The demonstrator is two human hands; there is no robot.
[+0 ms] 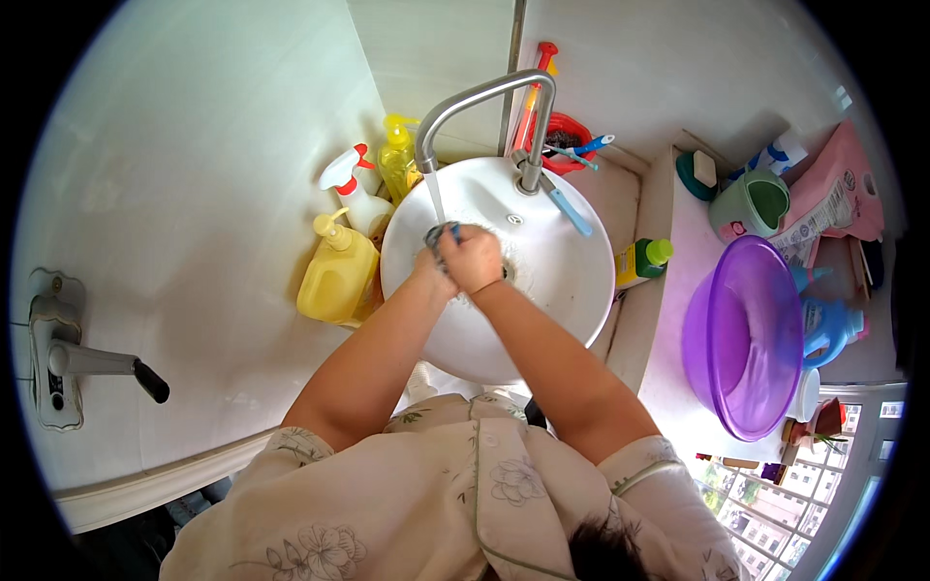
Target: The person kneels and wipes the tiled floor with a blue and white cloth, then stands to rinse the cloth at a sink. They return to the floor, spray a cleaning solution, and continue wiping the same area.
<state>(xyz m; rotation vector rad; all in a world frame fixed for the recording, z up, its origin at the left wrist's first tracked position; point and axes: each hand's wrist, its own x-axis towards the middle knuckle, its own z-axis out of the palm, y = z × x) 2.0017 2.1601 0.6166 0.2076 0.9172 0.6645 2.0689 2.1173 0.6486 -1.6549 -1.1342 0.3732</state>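
My right hand (476,260) and my left hand (431,274) are pressed together over a round white washbasin (563,298). Between them they squeeze a small, bunched grey-and-blue item (438,234), which looks like a wet cloth. Fingers cover most of it, so its exact kind is hidden. Water (435,194) runs from the spout of a curved metal tap (487,88) onto the bunched item. Behind my right hand, the drain (508,271) is partly in view, with suds or splashes around it.
Left of the basin stand a yellow pump bottle (338,272), a white spray bottle (357,200) and a clear yellow pump bottle (397,163). A blue-handled tool (570,210) lies on the rim. On the right ledge are a purple plastic basin (748,334) and a soap dish (692,176).
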